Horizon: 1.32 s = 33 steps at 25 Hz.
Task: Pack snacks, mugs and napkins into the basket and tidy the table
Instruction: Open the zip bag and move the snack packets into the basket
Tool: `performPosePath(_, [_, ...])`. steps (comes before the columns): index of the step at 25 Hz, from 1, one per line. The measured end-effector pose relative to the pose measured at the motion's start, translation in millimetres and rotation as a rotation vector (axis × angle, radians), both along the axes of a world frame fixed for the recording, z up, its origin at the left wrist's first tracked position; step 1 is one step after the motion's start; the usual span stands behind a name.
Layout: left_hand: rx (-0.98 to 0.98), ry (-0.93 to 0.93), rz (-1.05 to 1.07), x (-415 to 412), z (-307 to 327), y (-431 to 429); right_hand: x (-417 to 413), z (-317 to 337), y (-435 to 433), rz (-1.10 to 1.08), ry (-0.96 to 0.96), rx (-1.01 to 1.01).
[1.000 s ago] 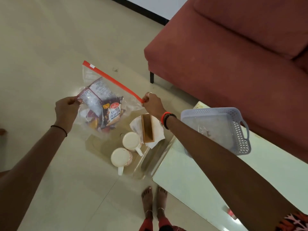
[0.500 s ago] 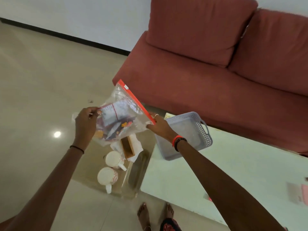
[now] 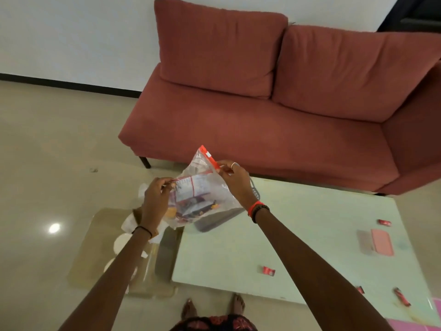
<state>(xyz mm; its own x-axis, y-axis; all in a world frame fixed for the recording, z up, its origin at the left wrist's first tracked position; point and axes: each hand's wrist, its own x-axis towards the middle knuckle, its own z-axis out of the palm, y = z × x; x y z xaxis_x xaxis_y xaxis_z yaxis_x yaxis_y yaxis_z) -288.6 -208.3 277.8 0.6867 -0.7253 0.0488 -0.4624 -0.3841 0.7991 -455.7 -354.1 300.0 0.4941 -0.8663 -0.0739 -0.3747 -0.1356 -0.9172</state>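
Note:
A clear zip bag (image 3: 200, 187) with a red seal strip, filled with snack packets, hangs in the air above the left end of the glass table (image 3: 310, 225). My left hand (image 3: 156, 199) grips its left edge and my right hand (image 3: 235, 179) pinches the red strip at the top right. The grey perforated basket (image 3: 216, 219) stands on the table behind the bag, mostly hidden by it and my right wrist. Two white mugs (image 3: 120, 243) and white napkins (image 3: 127, 223) lie on the lower glass shelf at the left, partly covered by my left forearm.
A red sofa (image 3: 262, 111) runs along the table's far side. Small red snack wrappers (image 3: 269, 270) lie scattered on the table's right half, beside a pink flat object (image 3: 381, 242). My bare feet (image 3: 236, 303) stand at the table's near edge on the tiled floor.
Both hands have carried the bag to the right, over the basket, and moved closer together. The view has tilted up and right, showing more sofa and table.

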Motion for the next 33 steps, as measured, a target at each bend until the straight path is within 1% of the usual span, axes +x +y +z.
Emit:
performPosePath(4, [0.011,0.051,-0.066,-53.6,-13.4,-14.3,-42.1,1.4,-9.1,-0.075,-0.049,0.011])
performPosePath(7, [0.067,0.094,-0.089,-84.3,-24.1,-20.2,-67.4,-3.0,-12.4,-0.125,-0.030,-0.005])
performPosePath(9, [0.093,0.136,-0.096,-105.6,-26.8,-22.0,-83.7,-6.6,-13.1,-0.090,0.020,-0.035])
performPosePath(12, [0.014,0.189,-0.150,-132.7,-19.6,-24.1,-103.2,-15.6,-6.9,0.036,0.062,-0.082])
performPosePath(15, [-0.059,0.100,-0.266,-149.0,-6.2,-34.3,-119.6,-29.1,1.7,0.106,0.098,-0.126])
performPosePath(18, [-0.027,-0.004,-0.327,-158.7,3.1,-47.0,-131.6,-36.9,1.6,0.104,0.139,-0.124])
performPosePath(26, [0.022,-0.090,-0.279,-176.4,17.7,-60.0,-147.5,-31.7,-5.3,0.095,0.073,-0.061])
performPosePath(30, [0.028,-0.152,-0.292,-178.0,25.6,-57.7,-145.8,-25.9,0.1,0.160,0.020,-0.092])
performPosePath(33, [0.054,-0.190,-0.294,-176.4,29.0,-54.9,-143.6,-19.8,1.6,0.194,0.044,-0.113])
